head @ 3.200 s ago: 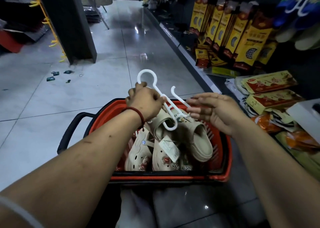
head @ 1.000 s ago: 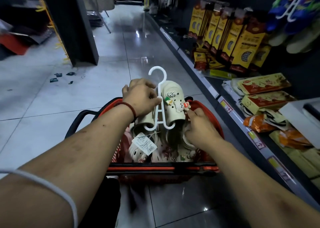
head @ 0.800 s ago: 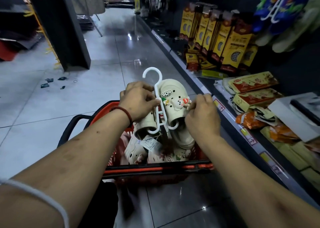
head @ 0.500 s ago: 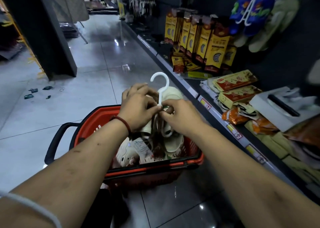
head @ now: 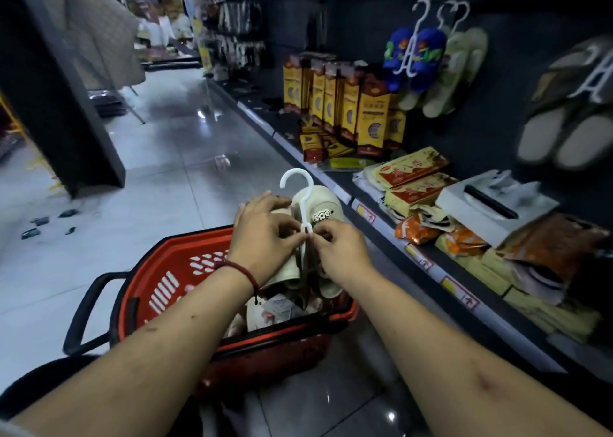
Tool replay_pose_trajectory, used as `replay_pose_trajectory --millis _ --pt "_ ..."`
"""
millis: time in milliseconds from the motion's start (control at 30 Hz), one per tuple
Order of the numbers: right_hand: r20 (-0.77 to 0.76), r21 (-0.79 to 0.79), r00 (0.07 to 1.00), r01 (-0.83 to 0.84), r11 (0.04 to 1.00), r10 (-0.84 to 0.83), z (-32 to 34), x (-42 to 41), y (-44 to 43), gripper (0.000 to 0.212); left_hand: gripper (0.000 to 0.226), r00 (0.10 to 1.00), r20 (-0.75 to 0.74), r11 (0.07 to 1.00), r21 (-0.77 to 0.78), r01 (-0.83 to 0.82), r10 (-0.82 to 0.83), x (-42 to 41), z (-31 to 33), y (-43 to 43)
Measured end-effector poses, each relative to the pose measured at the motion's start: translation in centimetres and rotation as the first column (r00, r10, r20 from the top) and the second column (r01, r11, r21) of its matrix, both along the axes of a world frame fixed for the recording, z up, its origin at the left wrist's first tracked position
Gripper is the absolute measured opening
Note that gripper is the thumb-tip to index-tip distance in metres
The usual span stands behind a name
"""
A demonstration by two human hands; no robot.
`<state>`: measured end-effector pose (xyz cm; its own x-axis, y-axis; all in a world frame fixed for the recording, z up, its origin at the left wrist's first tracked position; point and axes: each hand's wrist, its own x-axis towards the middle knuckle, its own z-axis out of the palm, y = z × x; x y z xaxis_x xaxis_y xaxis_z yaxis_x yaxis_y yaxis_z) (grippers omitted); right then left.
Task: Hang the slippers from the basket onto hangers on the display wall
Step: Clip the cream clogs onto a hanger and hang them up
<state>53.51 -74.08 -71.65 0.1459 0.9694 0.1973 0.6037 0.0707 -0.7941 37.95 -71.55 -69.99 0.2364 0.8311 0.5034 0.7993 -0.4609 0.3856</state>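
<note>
**Head view: cream pair and hanger held above the basket in a shop aisle**

A glossy pale tiled floor is running away from the camera and reflecting the ceiling lights. A dark pillar is standing on its left side, with small dark scraps lying near its foot. A low shelf with price labels along its front edge is bordering the aisle on the right. It is carrying upright yellow packets, flat packets and a white box.

Above the shelf, the dark display wall is bearing a blue pair, a pale pair and a grey-brown pair, each on a white hanger.

The red basket is sitting on the floor just beside the shelf edge, with its black handle reaching left over the wide strip of tile between shelf and pillar. More slippers are lying inside it.

Over the basket's far rim, the cream slippers are being held against the white hanger, whose hook is pointing upward. The left hand, with a red cord on its wrist, is curling its fingers round the left slipper of the pair. The right hand is pinching the hanger's stem between thumb and fingers, and the two thumbs are meeting there.
</note>
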Motion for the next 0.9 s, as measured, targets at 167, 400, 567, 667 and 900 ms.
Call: replay_pose_trajectory --millis 167,400,567,667,900 --pt "-0.073 0.069 0.987 0.145 0.987 -0.14 3.7 4.8 -0.9 0.019 0.018 0.986 -0.161 0.965 0.254 0.074 -0.033 5.6 4.3 -0.7" --pt "-0.093 0.125 0.951 0.306 0.944 -0.296 9.9 14.9 -3.1 0.024 0.018 0.868 -0.492 0.872 0.397 0.286 -0.061 17.2 11.8 -0.1" --pt "0.002 0.233 0.901 0.421 0.877 -0.434 12.7 22.2 -4.1 0.022 0.026 0.887 -0.441 0.921 0.273 0.279 -0.138 27.1 14.6 0.6" --pt "0.053 0.266 0.842 0.507 0.82 -0.537 14.1 26.4 -4.5 0.013 0.033 0.934 -0.185 0.939 0.106 0.327 -0.305 32.3 15.1 1.6" --pt "0.054 0.256 0.737 0.642 0.723 -0.673 14.3 34.5 -4.1 0.021 0.021 0.899 0.006 0.895 -0.093 0.436 -0.437 41.3 16.2 1.7"
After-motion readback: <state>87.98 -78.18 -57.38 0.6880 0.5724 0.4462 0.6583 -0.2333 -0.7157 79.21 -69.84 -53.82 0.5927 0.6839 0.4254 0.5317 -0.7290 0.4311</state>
